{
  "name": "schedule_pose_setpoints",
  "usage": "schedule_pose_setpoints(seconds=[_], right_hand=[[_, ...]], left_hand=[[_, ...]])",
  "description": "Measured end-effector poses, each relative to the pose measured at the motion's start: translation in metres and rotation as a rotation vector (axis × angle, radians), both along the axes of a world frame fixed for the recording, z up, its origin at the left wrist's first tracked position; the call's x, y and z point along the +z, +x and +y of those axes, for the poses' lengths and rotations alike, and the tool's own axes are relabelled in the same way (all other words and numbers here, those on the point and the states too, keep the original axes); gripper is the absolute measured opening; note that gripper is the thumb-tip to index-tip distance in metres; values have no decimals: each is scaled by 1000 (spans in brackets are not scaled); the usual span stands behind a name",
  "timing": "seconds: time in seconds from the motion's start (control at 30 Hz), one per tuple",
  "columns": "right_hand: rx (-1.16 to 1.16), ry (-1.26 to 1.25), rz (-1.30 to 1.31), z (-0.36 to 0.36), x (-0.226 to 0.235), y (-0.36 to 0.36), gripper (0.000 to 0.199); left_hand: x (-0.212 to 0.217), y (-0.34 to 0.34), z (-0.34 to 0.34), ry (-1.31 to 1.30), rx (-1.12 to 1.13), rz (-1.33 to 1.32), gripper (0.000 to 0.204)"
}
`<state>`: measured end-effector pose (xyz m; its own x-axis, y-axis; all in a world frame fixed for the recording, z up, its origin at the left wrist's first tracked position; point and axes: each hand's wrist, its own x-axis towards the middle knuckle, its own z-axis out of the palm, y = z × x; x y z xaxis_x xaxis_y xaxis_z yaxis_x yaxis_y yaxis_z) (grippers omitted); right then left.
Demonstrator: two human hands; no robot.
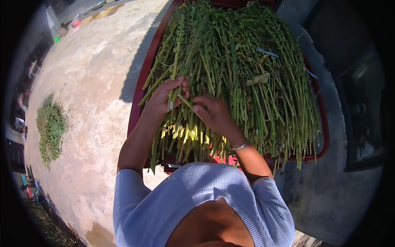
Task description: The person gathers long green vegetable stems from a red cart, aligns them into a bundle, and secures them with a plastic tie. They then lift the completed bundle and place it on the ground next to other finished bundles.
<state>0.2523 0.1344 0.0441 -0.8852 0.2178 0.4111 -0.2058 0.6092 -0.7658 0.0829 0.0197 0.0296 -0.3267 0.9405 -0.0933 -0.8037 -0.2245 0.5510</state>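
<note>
A thick layer of cut green plant stalks (247,94) fills a red cart bed (140,96), leafy tops at the far end and bare cut ends toward me. At the pile's left side, my left hand (166,94) is closed round a few upright stalks, gripping them near their lower ends. Just right of it, the thumb and fingers of my right hand (214,114) pinch a short green stalk (186,102), whose pale cut end points up and left toward my left hand. A silver bangle sits on my right wrist.
Pale concrete ground (94,94) spreads to the left, with a small heap of green plants (51,127) on it. A blue strip (267,52) lies on the stalks. Along the right stands a dark wall (358,103), close to the cart. Small items line the far left edge.
</note>
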Motion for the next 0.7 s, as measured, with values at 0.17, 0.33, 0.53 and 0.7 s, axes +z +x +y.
schedule_pose_setpoints(seconds=[0.17,0.33,0.53,0.7], right_hand=[[-91,32,79,-26,-9,-10,27],[-92,260,14,-30,-10,1,27],[-167,545,130,-30,3,-4,23],[135,676,445,-41,8,2,27]], left_hand=[[-4,15,6,-155,56,129,22],[3,22,7,-191,100,75,15],[-3,20,10,-123,29,48,14],[-4,3,7,31,-87,-230,15]])
